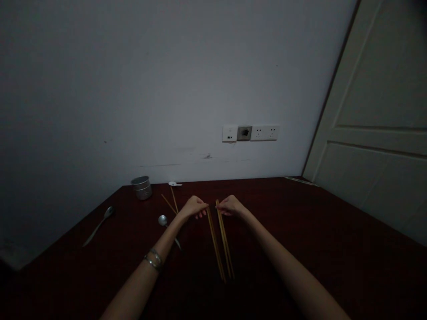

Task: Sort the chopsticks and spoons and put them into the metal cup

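My left hand [194, 207] pinches the upper ends of some wooden chopsticks [215, 240], which slant down toward the front of the table. Close by on the right, my right hand [230, 206] has its fingers closed on the top ends of more chopsticks [225, 240]. The two bunches lie side by side with a narrow gap between them. Two other chopsticks [174, 199] cross just left of my left hand, partly hidden by it. A metal spoon [163, 220] lies beside my left forearm, which covers part of its handle.
A metal cup [142, 188] stands at the back left of the dark red table [267, 195]. A white spoon [174, 184] is near the wall. Farther left lies a metal fork or slotted spoon [99, 226]. Sockets [264, 132] are on the wall; a door [376, 120] stands at the right.
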Demonstrator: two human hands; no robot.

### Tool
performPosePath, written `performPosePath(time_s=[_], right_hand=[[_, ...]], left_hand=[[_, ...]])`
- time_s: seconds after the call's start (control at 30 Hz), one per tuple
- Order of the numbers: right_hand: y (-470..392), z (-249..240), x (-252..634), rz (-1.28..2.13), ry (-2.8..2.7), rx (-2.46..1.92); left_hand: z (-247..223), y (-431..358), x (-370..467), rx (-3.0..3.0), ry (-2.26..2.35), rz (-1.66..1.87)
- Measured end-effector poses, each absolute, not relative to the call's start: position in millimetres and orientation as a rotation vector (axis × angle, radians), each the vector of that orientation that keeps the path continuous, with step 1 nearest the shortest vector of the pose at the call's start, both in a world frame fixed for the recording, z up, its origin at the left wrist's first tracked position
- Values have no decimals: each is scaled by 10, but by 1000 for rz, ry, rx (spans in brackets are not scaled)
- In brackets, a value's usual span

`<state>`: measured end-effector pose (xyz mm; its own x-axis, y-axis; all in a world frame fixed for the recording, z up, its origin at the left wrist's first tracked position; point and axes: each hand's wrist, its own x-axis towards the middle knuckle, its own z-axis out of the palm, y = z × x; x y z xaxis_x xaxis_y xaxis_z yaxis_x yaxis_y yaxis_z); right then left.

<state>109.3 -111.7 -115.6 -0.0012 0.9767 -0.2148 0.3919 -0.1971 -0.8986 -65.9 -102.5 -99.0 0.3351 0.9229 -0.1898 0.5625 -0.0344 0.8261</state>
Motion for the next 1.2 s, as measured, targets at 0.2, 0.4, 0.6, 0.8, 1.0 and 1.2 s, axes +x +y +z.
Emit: performPosePath(time_s=[0.2, 0.4, 0.6, 0.8, 1.0, 1.2], right_hand=[[-978, -1297, 967, 1152, -1418, -1791], [-878, -1434, 965, 972, -1534, -1880], [-937, -1436, 940, 817, -1656, -1887], [-1008, -1421, 946, 683, -1770, -1889], [-1041, -1390, 962, 543, -1840, -1926], [-1045, -1371, 988, 498, -1856, -1942]], left_hand=[[-1065, -1032, -691, 1765, 1406, 427], [-1088, -999, -709, 1770, 1413, 420], [-1107, -980, -713, 1758, 1430, 423], [-1086, -1006, -714, 1750, 1435, 416], [-1110, -982, -714, 1749, 1449, 383], [-1132, -969, -722, 1745, 1463, 377]])
